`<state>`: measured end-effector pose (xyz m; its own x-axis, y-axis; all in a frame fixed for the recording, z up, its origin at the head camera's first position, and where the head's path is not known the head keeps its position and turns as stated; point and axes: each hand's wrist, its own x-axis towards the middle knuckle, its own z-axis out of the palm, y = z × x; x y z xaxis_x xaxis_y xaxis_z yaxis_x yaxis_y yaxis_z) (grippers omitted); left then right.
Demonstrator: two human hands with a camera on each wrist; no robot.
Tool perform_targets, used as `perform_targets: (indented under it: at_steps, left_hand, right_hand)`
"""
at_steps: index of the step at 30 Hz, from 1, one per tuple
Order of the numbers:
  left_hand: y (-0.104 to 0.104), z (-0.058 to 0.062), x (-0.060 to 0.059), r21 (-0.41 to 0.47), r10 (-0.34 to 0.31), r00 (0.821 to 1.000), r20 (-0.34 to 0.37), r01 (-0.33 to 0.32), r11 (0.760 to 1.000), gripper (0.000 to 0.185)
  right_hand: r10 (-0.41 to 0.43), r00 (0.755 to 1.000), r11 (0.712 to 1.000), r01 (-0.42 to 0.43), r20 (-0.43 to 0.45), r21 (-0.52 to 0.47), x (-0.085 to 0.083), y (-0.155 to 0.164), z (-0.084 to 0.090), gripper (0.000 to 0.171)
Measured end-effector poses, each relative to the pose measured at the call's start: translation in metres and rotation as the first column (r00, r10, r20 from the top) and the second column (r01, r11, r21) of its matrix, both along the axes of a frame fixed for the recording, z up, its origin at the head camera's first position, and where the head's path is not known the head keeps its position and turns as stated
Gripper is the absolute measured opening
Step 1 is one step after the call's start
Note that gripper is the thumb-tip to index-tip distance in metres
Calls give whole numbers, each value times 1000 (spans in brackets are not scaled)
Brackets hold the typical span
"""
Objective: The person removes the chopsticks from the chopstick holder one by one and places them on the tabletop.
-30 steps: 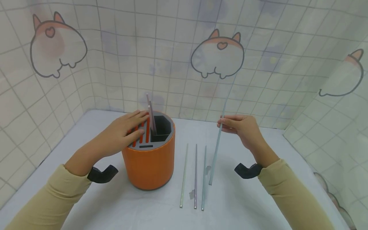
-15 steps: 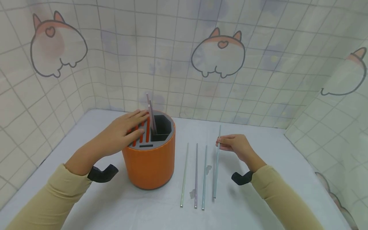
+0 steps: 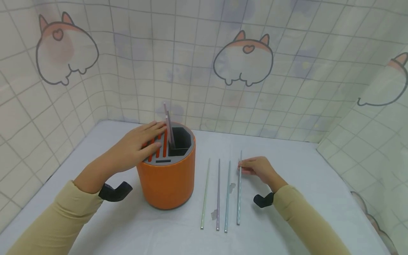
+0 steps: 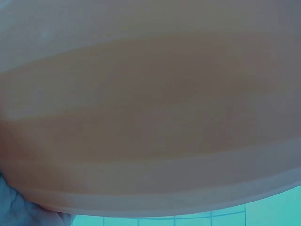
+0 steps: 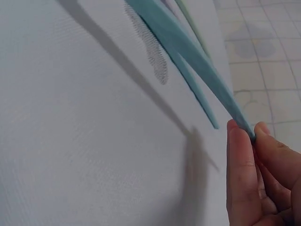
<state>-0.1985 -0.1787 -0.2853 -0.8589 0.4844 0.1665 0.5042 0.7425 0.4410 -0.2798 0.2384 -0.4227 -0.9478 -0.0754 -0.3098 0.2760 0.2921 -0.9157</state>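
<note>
Blue-grey stick lies rightmost in the row of sticks, right of the orange holder, its far end pinched by my right hand.
I'd set it parallel, just clear of its neighbour; my left hand rests flat-fingered on the holder's top, steadying it.

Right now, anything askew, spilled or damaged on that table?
Nothing damaged or spilled. The four sticks lie roughly parallel beside the orange holder; the right hand pinches the rightmost one. Only oddity: small scraps between the sticks.
</note>
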Motion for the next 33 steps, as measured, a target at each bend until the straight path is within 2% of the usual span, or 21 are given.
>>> perform_targets:
  at_steps: [7, 11, 14, 17, 21, 26, 29, 33]
  left_hand:
    - [1, 1, 0, 0, 1, 1000, 2, -1, 1000, 55]
    - [1, 1, 1, -1, 5, 1000, 8, -5, 1000, 56]
    - [1, 2, 1, -3, 8, 1000, 12, -8, 1000, 56]
    - [0, 2, 2, -4, 8, 1000, 10, -8, 1000, 56]
    - [0, 3, 3, -2, 6, 1000, 6, -6, 1000, 56]
    - [0, 3, 4, -4, 8, 1000, 11, -8, 1000, 56]
    - [0, 2, 4, -1, 9, 1000, 15, -9, 1000, 56]
    - [1, 2, 2, 7, 5, 1000, 7, -5, 1000, 56]
  right_hand:
    - [12, 1000, 979, -8, -19, 204, 1, 1, -9, 37]
    - [-9, 1000, 968, 16, -26, 251, -2, -2, -7, 30]
    - [-23, 996, 961, 46, -85, 273, -8, -6, 2, 28]
    - [-10, 986, 960, 57, -167, 273, -13, -16, 21, 31]
    - [33, 965, 976, 25, -262, 215, -17, -43, 60, 34]
    - [95, 919, 995, -73, -383, 71, -15, -84, 107, 36]
    - [143, 888, 989, -149, -438, 20, -10, -109, 128, 35]
    - [205, 871, 973, -231, -448, -5, -6, -139, 149, 33]
